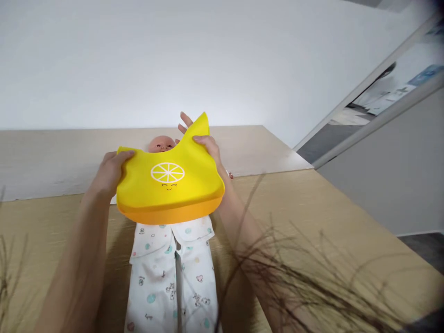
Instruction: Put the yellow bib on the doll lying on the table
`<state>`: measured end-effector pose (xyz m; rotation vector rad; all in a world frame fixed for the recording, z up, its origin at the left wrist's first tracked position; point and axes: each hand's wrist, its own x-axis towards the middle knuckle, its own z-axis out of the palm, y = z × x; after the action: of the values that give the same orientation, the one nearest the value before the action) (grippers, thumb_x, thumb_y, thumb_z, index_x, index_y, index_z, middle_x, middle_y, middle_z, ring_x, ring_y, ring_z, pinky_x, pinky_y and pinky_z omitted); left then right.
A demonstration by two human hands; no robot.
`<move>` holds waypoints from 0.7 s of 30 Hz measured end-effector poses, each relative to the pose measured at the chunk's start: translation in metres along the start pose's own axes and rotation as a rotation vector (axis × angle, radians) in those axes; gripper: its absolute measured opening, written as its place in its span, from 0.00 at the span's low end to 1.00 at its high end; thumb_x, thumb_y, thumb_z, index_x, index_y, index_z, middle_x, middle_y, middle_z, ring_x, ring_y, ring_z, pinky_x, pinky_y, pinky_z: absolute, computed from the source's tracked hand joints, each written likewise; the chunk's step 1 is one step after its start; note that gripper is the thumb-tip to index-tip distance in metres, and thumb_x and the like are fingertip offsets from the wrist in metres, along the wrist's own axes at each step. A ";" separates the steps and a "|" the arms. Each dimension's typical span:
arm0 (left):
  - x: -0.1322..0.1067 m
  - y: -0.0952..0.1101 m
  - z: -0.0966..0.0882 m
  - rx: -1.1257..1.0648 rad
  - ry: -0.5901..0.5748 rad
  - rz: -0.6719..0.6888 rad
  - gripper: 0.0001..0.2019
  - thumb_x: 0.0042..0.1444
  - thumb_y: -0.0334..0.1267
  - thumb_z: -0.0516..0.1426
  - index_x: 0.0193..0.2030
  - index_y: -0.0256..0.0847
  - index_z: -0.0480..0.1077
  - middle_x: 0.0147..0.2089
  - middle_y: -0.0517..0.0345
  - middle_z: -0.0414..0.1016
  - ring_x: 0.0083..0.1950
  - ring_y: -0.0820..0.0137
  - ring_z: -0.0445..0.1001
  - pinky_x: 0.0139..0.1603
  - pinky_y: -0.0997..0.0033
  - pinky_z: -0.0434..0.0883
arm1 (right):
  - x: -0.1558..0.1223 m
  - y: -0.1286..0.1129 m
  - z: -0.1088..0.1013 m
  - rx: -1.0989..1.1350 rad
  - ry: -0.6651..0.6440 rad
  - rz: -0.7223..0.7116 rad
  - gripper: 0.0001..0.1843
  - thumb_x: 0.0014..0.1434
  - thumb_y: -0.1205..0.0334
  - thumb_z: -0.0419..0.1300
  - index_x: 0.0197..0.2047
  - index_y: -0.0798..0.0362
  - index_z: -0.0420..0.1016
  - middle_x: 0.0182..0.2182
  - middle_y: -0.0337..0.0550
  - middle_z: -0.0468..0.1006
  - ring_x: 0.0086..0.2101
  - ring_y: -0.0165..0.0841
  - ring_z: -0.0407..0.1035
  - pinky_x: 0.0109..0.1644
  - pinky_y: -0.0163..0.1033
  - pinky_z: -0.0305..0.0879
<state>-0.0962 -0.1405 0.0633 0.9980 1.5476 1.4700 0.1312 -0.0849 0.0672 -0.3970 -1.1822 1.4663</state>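
A yellow baby bib [145, 178] with a white citrus-slice print and an orange catch pocket is spread between my two hands. My left hand [113, 171] pinches its left neck tab. On the other side, my right hand [208, 145] grips the bib below its raised right tab, the thumb in front and some fingers stretched out behind. A baby doll [161, 143] lies on its back beneath, its upper face showing above the bib's neckline. The doll's white printed outfit [152, 277] shows below the pocket; the bib hides its chest and most of its arms.
The doll lies on a light wood table [294, 222]. A white wall [222, 60] rises behind the table. At the right stands a grey partition [388, 166] with a window-like opening above it. Dark hair strands [277, 268] cross the lower right of the view.
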 end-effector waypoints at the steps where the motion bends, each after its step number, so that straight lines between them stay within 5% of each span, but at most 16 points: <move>1: 0.006 -0.006 0.001 0.016 0.035 0.022 0.15 0.44 0.45 0.64 0.35 0.35 0.74 0.27 0.58 0.74 0.27 0.68 0.71 0.29 0.69 0.68 | 0.005 0.009 -0.007 -0.013 0.021 0.030 0.39 0.47 0.53 0.63 0.64 0.48 0.70 0.49 0.40 0.78 0.54 0.41 0.71 0.54 0.38 0.69; 6: 0.026 -0.035 0.007 0.158 0.013 0.063 0.11 0.50 0.42 0.60 0.30 0.35 0.74 0.27 0.57 0.73 0.28 0.70 0.70 0.29 0.72 0.65 | 0.010 0.041 -0.028 -0.074 0.102 0.162 0.40 0.46 0.57 0.64 0.64 0.51 0.70 0.34 0.34 0.77 0.31 0.29 0.68 0.35 0.31 0.64; 10: 0.034 -0.054 0.010 0.160 0.010 -0.003 0.10 0.48 0.43 0.60 0.28 0.38 0.73 0.24 0.59 0.72 0.25 0.69 0.70 0.25 0.72 0.63 | 0.000 0.048 -0.032 -0.172 0.229 0.242 0.33 0.47 0.56 0.65 0.58 0.52 0.75 0.37 0.34 0.77 0.32 0.29 0.68 0.34 0.31 0.62; 21: 0.035 -0.061 0.016 -0.067 -0.008 -0.174 0.06 0.47 0.36 0.61 0.33 0.38 0.73 0.24 0.57 0.77 0.23 0.68 0.72 0.28 0.68 0.69 | 0.026 0.101 -0.078 -0.139 0.199 0.378 0.22 0.43 0.59 0.64 0.44 0.54 0.78 0.31 0.38 0.80 0.32 0.35 0.74 0.39 0.36 0.70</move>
<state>-0.0974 -0.1038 0.0014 0.8083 1.5290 1.3855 0.1301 -0.0112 -0.0408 -0.8804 -1.0900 1.6241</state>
